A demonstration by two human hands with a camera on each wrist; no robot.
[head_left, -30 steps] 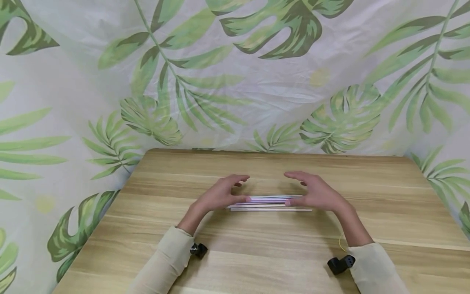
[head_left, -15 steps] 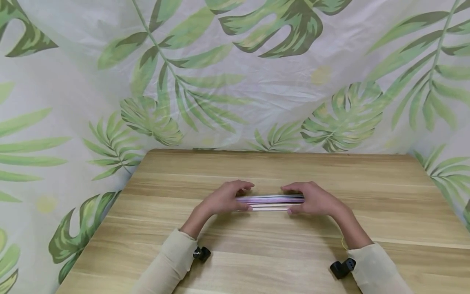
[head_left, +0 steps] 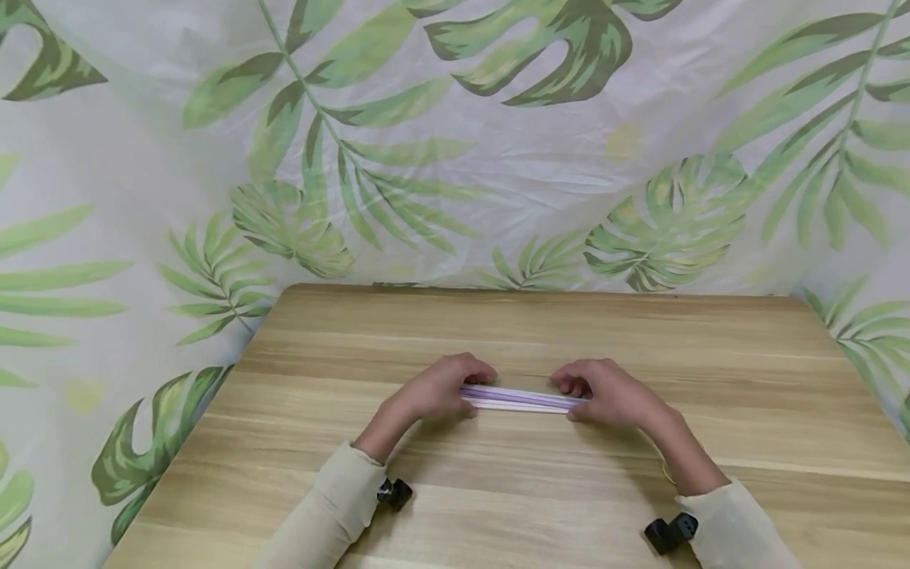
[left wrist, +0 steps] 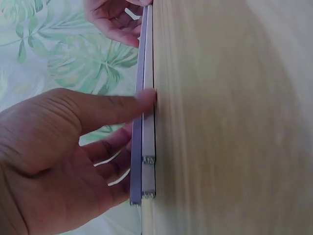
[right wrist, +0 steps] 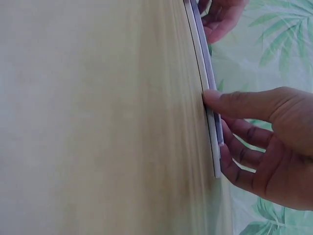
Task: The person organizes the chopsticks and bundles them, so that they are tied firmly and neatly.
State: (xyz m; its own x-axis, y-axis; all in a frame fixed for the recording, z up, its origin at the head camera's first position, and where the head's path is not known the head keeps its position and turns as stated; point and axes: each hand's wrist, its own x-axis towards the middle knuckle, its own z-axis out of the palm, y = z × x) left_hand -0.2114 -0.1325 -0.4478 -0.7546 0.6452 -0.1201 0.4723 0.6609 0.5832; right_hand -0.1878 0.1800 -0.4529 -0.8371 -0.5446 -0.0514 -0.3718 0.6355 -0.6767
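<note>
A narrow bundle of long, thin purple and white strips (head_left: 522, 401) lies crosswise on the wooden table, held between both hands. My left hand (head_left: 442, 389) grips the left end, thumb on the near side and fingers on the far side. At the right end my right hand (head_left: 617, 393) pinches the bundle the same way, with its index finger bent above. In the left wrist view, the purple strip (left wrist: 137, 166) lies beside the white ones, and their ends are uneven and look ridged. The right wrist view shows my thumb (right wrist: 215, 98) against the white strip (right wrist: 195, 44).
The wood-grain table (head_left: 498, 498) ends at a back edge against a leaf-print cloth (head_left: 398, 158). Small black cameras (head_left: 394, 494) sit at the cuffs of both light sleeves (head_left: 327, 498).
Both hands have lowered onto the strips and closed around their ends. The spread strips are now gathered into a narrower bundle, its right end slightly nearer to me.
</note>
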